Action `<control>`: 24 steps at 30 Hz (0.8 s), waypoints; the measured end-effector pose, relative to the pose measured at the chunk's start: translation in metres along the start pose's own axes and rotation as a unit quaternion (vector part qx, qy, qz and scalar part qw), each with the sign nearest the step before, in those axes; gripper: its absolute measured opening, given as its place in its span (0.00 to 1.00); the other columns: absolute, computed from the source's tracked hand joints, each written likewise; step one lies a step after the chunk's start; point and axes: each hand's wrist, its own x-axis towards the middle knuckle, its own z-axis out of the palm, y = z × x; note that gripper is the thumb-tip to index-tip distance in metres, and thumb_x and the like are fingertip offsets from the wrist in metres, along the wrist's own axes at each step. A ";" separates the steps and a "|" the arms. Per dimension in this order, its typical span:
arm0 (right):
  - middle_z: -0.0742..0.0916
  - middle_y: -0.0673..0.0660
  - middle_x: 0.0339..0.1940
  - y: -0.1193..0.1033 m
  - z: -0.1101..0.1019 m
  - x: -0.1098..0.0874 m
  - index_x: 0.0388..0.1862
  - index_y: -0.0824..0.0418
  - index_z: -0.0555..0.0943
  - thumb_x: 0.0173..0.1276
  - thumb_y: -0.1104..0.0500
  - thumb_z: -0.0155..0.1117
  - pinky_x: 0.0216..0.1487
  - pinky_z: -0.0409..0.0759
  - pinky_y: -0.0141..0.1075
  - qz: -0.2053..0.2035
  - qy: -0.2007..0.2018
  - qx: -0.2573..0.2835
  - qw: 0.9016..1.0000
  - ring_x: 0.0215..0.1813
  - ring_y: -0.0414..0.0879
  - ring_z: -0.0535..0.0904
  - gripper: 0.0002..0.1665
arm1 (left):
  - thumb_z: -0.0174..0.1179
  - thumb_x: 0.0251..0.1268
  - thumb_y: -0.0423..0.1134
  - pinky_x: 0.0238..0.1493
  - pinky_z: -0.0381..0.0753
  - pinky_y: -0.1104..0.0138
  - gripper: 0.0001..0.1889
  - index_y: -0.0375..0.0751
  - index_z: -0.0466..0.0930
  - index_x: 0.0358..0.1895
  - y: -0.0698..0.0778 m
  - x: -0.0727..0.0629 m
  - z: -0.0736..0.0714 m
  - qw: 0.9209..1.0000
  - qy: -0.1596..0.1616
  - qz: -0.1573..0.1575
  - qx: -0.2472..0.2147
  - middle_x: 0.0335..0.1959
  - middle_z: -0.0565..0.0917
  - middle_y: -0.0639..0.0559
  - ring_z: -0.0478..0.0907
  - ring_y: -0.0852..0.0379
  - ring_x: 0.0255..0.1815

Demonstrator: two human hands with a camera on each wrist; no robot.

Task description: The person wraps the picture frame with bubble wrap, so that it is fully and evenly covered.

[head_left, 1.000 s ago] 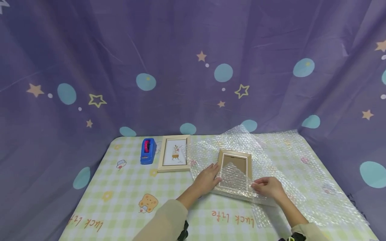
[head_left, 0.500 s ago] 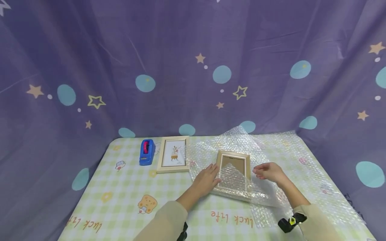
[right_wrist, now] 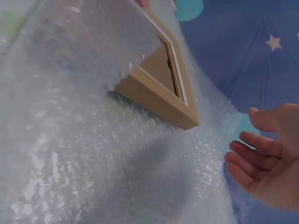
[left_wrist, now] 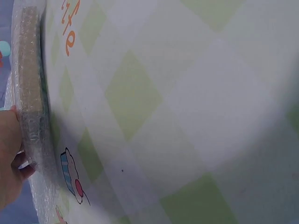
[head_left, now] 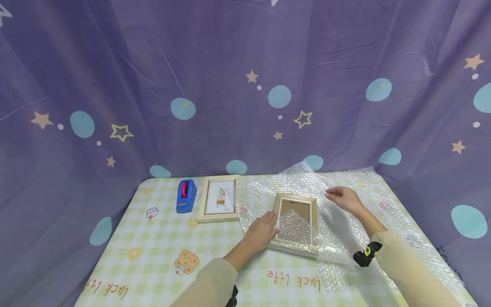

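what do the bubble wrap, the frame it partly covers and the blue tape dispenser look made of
Bubble wrap: clear, shiny plastic film, judging by its transparency and bubbly texture.
Frame: perhaps wood or composite, satin-finished, from its tan, softly shining border.
Tape dispenser: probably molded plastic, smooth, given its evenly blue body.

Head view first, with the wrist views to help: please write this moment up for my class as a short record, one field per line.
Left hand: rests against the left side of the partly covered frame
Right hand: fingers relaxed, holding nothing, to the right of that frame
Partly covered frame: on bubble wrap, with a wrap corner folded over its lower part
Second frame: shows a potted plant picture; left of the first
Tape dispenser: blue, reddish roll, left of both frames
Tablecloth: green-and-white checks
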 end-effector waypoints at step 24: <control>0.76 0.77 0.61 0.018 0.032 0.038 0.69 0.74 0.62 0.71 0.52 0.57 0.62 0.75 0.53 0.039 0.027 0.085 0.995 0.64 0.69 0.72 0.36 | 0.46 0.73 0.54 0.68 0.73 0.58 0.30 0.39 0.63 0.70 0.001 -0.001 -0.001 1.000 0.002 0.003 0.028 0.72 0.68 0.46 0.66 0.51 0.73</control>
